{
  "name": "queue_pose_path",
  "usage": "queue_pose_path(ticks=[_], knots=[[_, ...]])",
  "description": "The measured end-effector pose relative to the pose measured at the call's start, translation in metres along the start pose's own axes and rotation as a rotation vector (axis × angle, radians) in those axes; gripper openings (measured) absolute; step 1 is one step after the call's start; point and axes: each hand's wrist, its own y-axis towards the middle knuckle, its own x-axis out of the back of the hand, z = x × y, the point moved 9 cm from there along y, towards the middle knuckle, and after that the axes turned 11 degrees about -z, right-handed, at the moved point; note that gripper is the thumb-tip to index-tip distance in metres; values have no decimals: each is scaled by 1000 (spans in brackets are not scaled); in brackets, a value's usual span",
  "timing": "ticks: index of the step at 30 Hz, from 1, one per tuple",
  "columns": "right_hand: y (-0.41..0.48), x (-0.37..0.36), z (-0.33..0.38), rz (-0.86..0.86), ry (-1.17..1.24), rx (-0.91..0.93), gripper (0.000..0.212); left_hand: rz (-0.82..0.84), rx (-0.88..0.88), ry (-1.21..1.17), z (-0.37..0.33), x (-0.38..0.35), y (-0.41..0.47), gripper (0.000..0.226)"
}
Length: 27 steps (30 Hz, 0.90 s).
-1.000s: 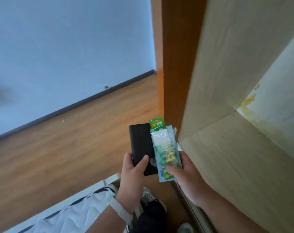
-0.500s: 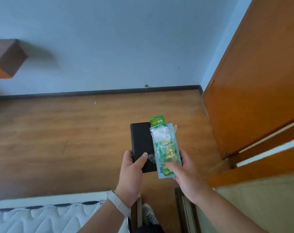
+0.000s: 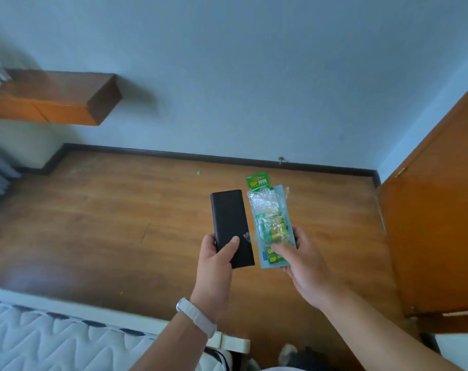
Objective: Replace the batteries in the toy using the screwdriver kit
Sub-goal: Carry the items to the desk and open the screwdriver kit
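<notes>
I hold two things, one in each hand. There is one black case (image 3: 231, 227), flat and long, and one pack of batteries (image 3: 271, 223), a blue-green card with a green tab at its far end and a clear plastic cover. Inside the cover I see yellow and green batteries, but they are too blurred for me to count.

My left hand (image 3: 216, 259) grips the near end of the black case: the thumb lies across its upper face and the other fingers are curled under it. On this wrist I wear one white band (image 3: 196, 315). My right hand (image 3: 302, 263) pinches the near end of the pack, with the thumb pressed on the printed front and the fingers behind the card. Both forearms reach forward from the lower edge of the view. The two things are up in the air above the wooden floor (image 3: 120, 223), side by side and pointing away from me, the case on the left and the pack just beside it on the right. A small piece of the clear plastic lies over the right edge of the case.

Around me there is one white quilted mattress (image 3: 53, 341) at the lower left, one wooden shelf (image 3: 53, 103) on the pale blue wall (image 3: 254, 62), and one orange-brown door (image 3: 436, 210) at the right.
</notes>
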Motion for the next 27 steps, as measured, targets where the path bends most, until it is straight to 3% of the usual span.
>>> queue_pose_path(ticks=[10,17,22,27], knots=[[83,-56,19,169,-94,-19,49,-202,-14,-111,-20,20,46,14],[173,-83,66,313,-133,-31,38,-389,-29,-142,-55,-11,103,18],[231,-84,111,379,-175,-16,46,-480,-68,-178,-96,-47,143,22],[276,-94,142,445,-186,4,28,-545,-116,-223,-127,-67,169,18]])
